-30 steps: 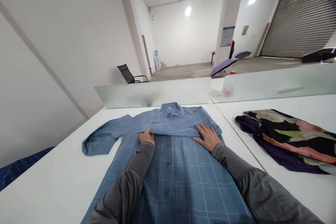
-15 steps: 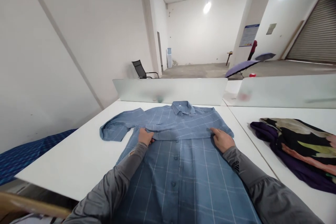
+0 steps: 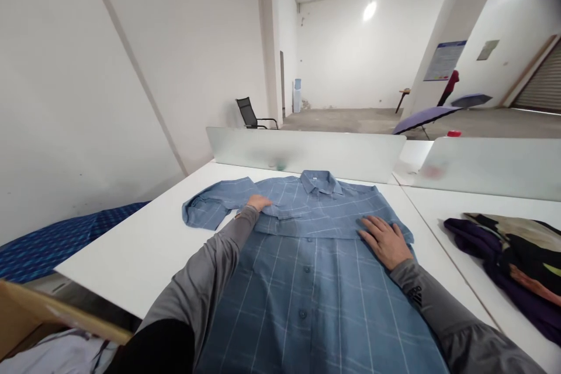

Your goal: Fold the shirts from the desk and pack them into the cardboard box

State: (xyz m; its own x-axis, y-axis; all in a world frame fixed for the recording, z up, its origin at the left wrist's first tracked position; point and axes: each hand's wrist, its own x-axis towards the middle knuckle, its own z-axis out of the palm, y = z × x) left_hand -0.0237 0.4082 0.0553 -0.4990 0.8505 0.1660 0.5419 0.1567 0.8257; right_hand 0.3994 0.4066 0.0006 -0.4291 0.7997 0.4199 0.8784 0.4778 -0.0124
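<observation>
A blue shirt (image 3: 333,280) with thin white checks lies front up, its collar (image 3: 322,182) toward the far side. One sleeve (image 3: 315,219) is folded across the chest, with its cuff end at the left. The other sleeve (image 3: 214,201) sticks out to the left and bends back toward me. My left hand (image 3: 259,203) rests near the left shoulder, above the cuff end, its fingers pointing right and partly hidden. On the right side of the folded sleeve, my right hand (image 3: 386,242) lies flat with its fingers spread.
A white table (image 3: 131,269) carries the shirt, with a frosted divider (image 3: 307,152) behind. At right lies a dark floral garment (image 3: 521,257). An open cardboard box (image 3: 65,315) holding pale cloth stands low at left, near blue patterned fabric (image 3: 74,236).
My left hand has let go of the cuff edge and moved up toward the shoulder. My right hand has flattened onto the sleeve with fingers spread. The view has turned slightly left.
</observation>
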